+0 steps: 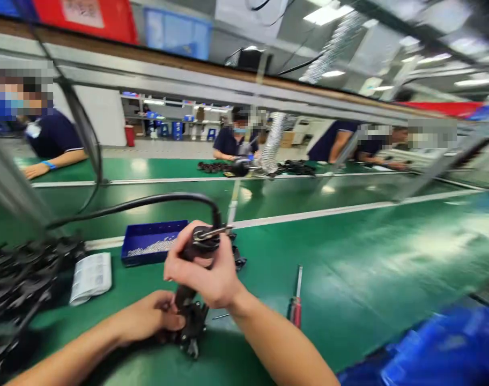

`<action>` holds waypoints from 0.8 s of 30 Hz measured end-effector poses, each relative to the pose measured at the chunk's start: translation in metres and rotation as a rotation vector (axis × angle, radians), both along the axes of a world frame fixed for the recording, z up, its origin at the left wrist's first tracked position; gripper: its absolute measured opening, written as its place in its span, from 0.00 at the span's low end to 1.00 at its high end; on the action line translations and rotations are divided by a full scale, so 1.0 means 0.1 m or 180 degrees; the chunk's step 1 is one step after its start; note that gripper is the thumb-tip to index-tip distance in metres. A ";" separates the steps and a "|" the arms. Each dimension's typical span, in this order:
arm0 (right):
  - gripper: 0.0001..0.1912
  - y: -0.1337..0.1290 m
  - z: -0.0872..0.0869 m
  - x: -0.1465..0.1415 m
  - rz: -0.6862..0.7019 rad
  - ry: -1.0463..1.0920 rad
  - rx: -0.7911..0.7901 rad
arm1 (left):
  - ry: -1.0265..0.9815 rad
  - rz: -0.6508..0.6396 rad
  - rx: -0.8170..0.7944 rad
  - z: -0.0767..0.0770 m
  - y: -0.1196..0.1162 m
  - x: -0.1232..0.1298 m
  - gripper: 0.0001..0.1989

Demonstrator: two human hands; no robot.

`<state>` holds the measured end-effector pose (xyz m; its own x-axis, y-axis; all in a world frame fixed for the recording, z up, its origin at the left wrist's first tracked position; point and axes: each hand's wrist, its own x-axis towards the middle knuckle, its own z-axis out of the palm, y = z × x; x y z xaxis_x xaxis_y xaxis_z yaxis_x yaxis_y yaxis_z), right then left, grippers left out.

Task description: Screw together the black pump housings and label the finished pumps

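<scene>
My right hand [212, 268] is wrapped round a black corded electric screwdriver [206, 240], which points down with its cable leaving from the top. Below it, my left hand [158, 317] grips a small black part [194, 327] with metal bits, low over the green bench. The driver's lower end meets this part; its tip is hidden. Behind my hands stands a blue tray [134, 254] with many small silvery pieces in it. Another dark part [237, 257] lies partly hidden behind my right hand.
A red-handled screwdriver [296, 305] lies to the right. Many black parts [23, 279] are heaped at the left, beside a folded printed paper [92, 276]. Blue plastic [445, 348] fills the lower right corner. Several people sit across the green bench [349, 252].
</scene>
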<state>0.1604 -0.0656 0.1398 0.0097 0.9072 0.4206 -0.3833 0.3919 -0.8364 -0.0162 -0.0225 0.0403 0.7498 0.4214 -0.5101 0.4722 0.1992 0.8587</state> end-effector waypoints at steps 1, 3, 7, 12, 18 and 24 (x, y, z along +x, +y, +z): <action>0.16 -0.03 0.01 0.02 -0.0014 0.0025 -0.0009 | 0.0000 0.0008 -0.0075 -0.01 0.00 0.01 0.26; 0.14 -0.05 0.00 0.05 -0.0044 0.0050 0.0041 | -0.0018 0.0007 -0.0167 -0.02 0.00 0.04 0.24; 0.13 -0.07 -0.03 0.04 -0.0040 0.0013 0.0105 | -0.0106 -0.0102 -0.0206 -0.01 0.00 0.07 0.21; 0.12 -0.03 -0.10 0.04 0.0002 -0.0137 0.0096 | -0.0086 -0.0030 -0.0208 -0.04 -0.02 0.06 0.20; 0.16 0.08 -0.22 0.09 0.1052 0.0096 0.0380 | -0.0042 0.0061 -0.0056 -0.06 -0.02 0.04 0.18; 0.16 0.03 -0.11 -0.07 -0.0139 -0.0075 0.0000 | 0.0081 0.0203 0.0028 -0.06 0.01 0.03 0.18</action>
<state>0.1530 -0.0631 0.1288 0.0394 0.9061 0.4213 -0.3458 0.4079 -0.8450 -0.0132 -0.0213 0.0343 0.7081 0.4724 -0.5248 0.4806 0.2221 0.8484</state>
